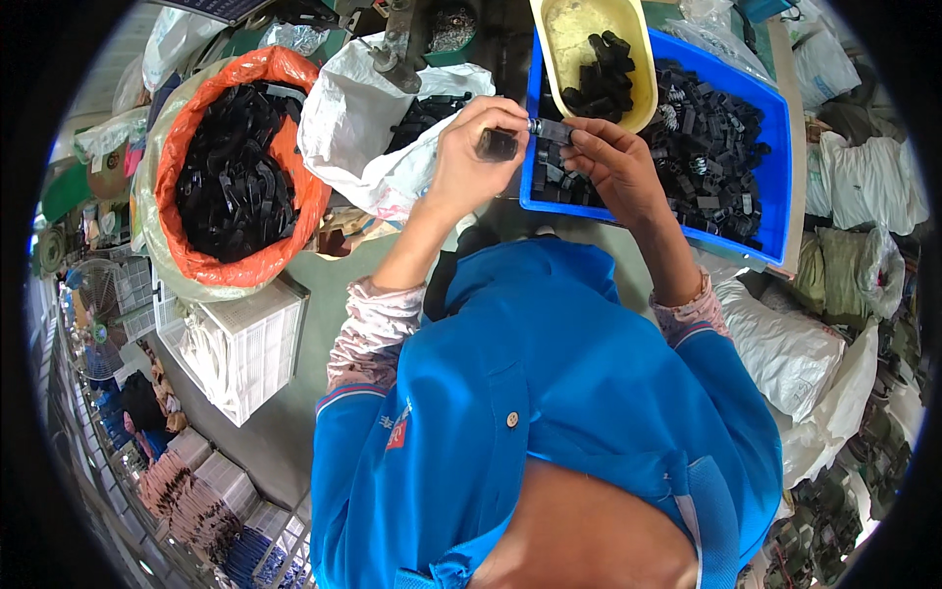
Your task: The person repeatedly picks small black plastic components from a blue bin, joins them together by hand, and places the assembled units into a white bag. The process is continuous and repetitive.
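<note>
My left hand is closed around a dark, blocky black piece, whose end sticks out of the fist; its kind I cannot make out. In my right hand, thumb and fingers pinch a small dark grey plastic part. A short silvery metal bit shows where the two hands come together, at the left end of that part. Both hands are over the near left of a blue bin filled with small black parts and some coil springs. A yellow tub with larger black parts rests on the bin's far left.
Left of my hands stand a white sack with black parts and an orange-lined bag full of curved black parts. A metal fixture and a green cup of small metal pieces are beyond. White crates stand at left, sacks at right.
</note>
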Demonstrator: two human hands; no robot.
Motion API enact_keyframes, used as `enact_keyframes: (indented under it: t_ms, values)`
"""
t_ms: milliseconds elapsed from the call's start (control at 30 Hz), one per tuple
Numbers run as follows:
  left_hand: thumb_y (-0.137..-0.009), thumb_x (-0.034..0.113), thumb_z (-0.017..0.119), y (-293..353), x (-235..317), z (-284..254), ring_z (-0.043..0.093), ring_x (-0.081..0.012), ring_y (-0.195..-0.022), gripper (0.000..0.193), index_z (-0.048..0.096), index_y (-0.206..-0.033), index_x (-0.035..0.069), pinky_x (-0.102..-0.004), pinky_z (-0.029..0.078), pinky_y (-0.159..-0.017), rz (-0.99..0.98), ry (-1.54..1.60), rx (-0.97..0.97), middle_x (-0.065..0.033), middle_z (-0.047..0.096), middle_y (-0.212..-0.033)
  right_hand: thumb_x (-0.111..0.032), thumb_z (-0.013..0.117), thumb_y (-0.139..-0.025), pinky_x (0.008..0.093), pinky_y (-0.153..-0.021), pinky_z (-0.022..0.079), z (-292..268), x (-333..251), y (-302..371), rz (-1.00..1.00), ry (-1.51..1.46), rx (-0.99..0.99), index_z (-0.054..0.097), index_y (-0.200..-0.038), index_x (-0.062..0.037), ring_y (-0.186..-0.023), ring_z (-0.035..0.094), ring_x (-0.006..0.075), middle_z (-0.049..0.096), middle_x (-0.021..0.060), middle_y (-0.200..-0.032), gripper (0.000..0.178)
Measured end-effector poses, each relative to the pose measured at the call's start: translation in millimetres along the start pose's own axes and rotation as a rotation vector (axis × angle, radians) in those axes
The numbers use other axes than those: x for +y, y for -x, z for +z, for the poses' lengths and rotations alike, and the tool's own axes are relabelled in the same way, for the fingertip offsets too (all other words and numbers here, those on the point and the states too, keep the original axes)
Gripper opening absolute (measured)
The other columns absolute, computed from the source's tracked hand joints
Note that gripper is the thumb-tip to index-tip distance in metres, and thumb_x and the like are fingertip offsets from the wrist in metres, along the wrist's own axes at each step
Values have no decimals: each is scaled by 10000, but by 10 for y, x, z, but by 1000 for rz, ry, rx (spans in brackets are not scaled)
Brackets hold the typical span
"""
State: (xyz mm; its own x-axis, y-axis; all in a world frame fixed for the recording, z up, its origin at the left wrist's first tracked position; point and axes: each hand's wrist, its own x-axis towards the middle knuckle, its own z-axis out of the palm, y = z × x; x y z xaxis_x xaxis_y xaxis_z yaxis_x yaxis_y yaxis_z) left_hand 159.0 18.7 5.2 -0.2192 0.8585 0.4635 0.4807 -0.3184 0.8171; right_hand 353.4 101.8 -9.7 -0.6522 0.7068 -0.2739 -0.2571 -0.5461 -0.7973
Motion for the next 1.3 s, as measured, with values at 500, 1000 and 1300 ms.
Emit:
enact_keyframes:
  t_ms: [500, 1000, 1300]
  values:
    - [-873, 56, 710, 122, -139, 47, 671, -168, -791, 196, 607, -1010, -40, -289, 566, -732, -561, 583, 130, -98, 662, -964, -105, 635, -940, 267, -794, 546, -40, 119, -273, -78, 155, -32, 625, -1158, 65, -858, 664, 150, 679, 94, -985, 277]
    - [-907, 111, 670, 212, -37, -151, 677, -221, -856, 339, 477, -1165, 6, -348, 589, -670, -786, 831, -133, -157, 655, -1034, -145, 563, -963, 261, -790, 500, -245, -167, -308, -66, -48, -147, 576, -1255, 61, -901, 609, 120, 666, 79, -1061, 357]
    - [-938, 122, 622, 307, 49, -87, 654, -183, -962, 378, 480, -1278, 39, -310, 583, -712, -849, 817, -222, -126, 599, -1176, -157, 597, -957, 235, -716, 470, -43, -225, -292, -83, 72, -107, 614, -1178, 39, -819, 577, 99, 623, 28, -915, 296]
